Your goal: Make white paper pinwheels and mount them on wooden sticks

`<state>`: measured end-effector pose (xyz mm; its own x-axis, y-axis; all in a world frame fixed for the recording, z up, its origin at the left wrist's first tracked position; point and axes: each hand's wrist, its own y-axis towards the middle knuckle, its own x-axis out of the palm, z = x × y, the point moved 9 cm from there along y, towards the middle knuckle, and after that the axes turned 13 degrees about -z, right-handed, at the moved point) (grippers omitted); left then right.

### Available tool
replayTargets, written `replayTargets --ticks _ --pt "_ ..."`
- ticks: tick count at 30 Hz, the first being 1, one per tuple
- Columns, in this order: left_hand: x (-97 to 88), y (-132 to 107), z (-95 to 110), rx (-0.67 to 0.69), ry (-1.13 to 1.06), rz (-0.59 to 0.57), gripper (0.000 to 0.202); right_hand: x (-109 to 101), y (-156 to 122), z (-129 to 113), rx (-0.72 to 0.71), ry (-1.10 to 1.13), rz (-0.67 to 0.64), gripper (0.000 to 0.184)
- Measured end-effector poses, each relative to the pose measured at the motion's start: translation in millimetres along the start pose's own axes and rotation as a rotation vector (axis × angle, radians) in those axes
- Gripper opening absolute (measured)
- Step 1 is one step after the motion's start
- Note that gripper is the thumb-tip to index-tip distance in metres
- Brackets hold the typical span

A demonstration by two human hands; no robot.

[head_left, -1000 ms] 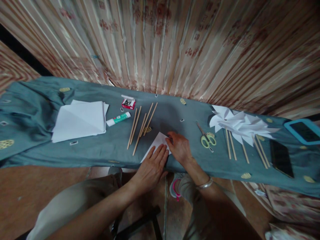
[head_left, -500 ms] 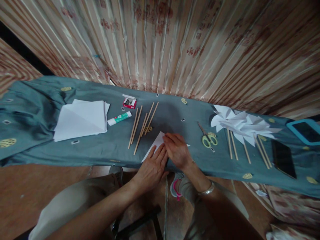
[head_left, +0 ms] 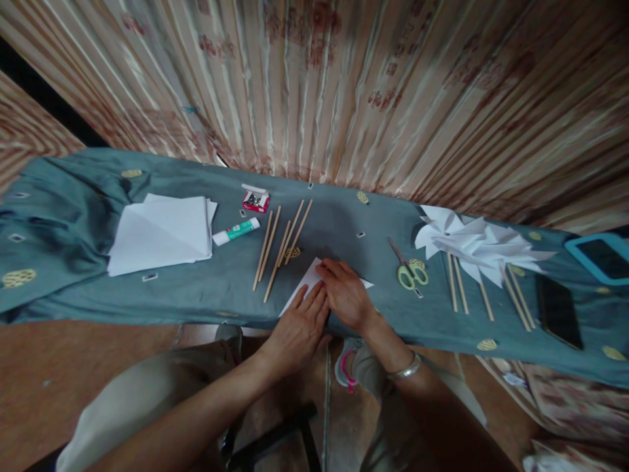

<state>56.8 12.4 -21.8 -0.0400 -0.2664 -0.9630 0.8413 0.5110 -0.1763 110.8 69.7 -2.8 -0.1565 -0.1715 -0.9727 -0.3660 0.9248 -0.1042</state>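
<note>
- My left hand (head_left: 297,333) lay flat on folded paper (head_left: 301,286), lower centre, gripping nothing.
- Right hand (head_left: 348,295) curled; couldn't tell if pinching.
- Likely light, creasable; edges suited gripping.

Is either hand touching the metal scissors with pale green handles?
No, those scissors lie apart from the left hand and right hand, which rest on flat white paper.

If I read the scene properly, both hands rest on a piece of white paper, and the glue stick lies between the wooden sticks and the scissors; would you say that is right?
Not quite: the head view shows the glue stick between the stack of white paper and the wooden sticks. The rest holds.
</note>
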Motion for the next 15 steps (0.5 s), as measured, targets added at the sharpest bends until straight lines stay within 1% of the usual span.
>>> replayTargets --ticks 6,11,15 --pt "2.0 -11.1 -8.1 -0.014 0.040 0.018 0.064 -0.6 -2.3 -1.4 -0.013 -0.011 0.019 0.034" --pt "4.4 -16.9 -12.8 -0.020 0.050 0.007 0.064 5.6 -8.3 -0.9 -0.024 -0.019 0.015 0.040" --pt "7.7 -17.2 -13.3 -0.016 0.043 0.015 0.068 11.1 -15.3 -1.0 -0.036 -0.008 0.002 0.043"
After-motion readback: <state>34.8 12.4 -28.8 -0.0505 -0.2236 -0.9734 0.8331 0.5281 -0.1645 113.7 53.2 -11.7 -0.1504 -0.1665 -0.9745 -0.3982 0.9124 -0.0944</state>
